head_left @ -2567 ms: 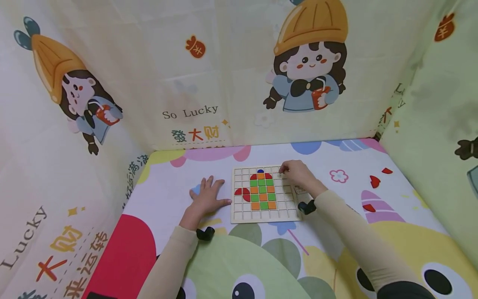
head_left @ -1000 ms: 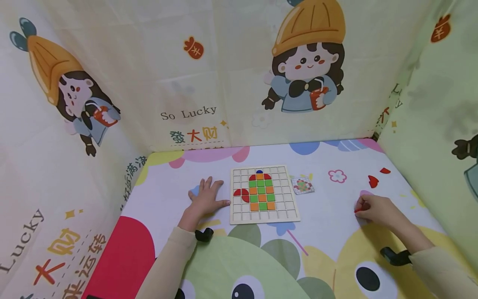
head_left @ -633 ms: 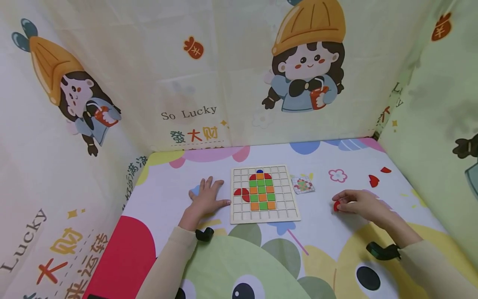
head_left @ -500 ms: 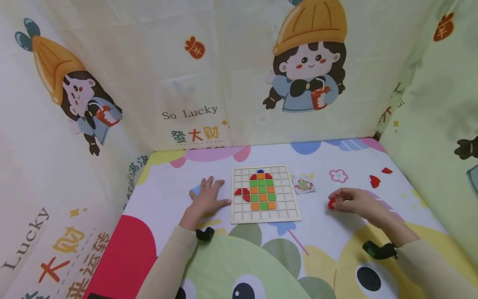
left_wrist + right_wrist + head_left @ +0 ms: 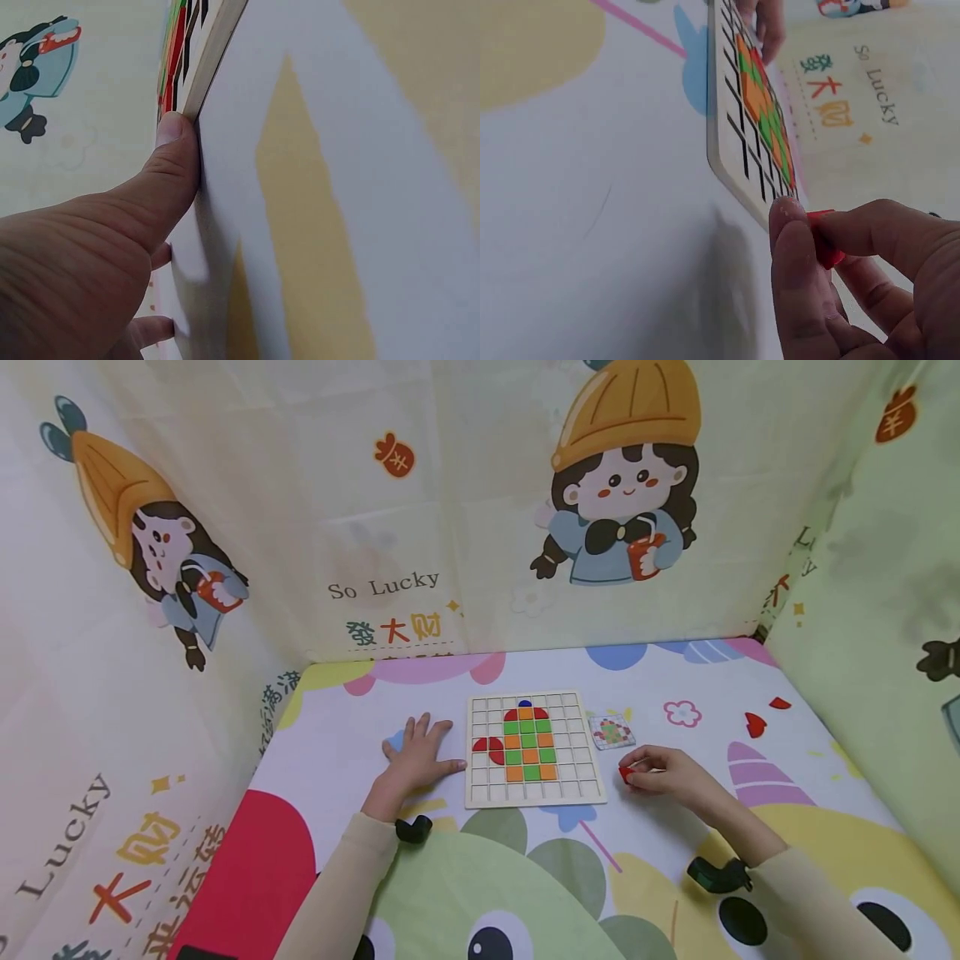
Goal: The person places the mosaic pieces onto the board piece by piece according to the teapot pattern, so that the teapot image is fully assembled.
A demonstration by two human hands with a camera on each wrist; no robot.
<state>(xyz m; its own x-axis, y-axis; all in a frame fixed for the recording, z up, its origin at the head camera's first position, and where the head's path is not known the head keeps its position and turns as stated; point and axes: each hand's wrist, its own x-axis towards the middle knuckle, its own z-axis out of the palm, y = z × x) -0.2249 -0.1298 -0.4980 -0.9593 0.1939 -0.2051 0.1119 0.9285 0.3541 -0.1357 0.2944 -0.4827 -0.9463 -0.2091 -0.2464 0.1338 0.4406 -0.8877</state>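
Observation:
A square wooden grid board point(image 5: 581, 787) lies on the table. On it, green, orange, red and blue tiles form a figure with a red round part at its left. My left hand point(image 5: 416, 762) rests spread on the table left of the board, and the thumb point(image 5: 174, 139) touches the board's side edge. Just off the board's right side, my right hand point(image 5: 671, 774) pinches a small red tile point(image 5: 826, 244) between thumb and fingers. The fingers cover part of this tile, so its full outline is hidden.
A small pattern card point(image 5: 612, 732) lies against the board's right side. Farther right are a red tile point(image 5: 755, 725) and another red tile point(image 5: 780, 702). Printed cloth walls point(image 5: 480, 527) stand behind and at both sides of the table.
My right hand went from the board's upper right to the loose red tiles, took one up from the table and carried it left towards the board. My left hand stays put.

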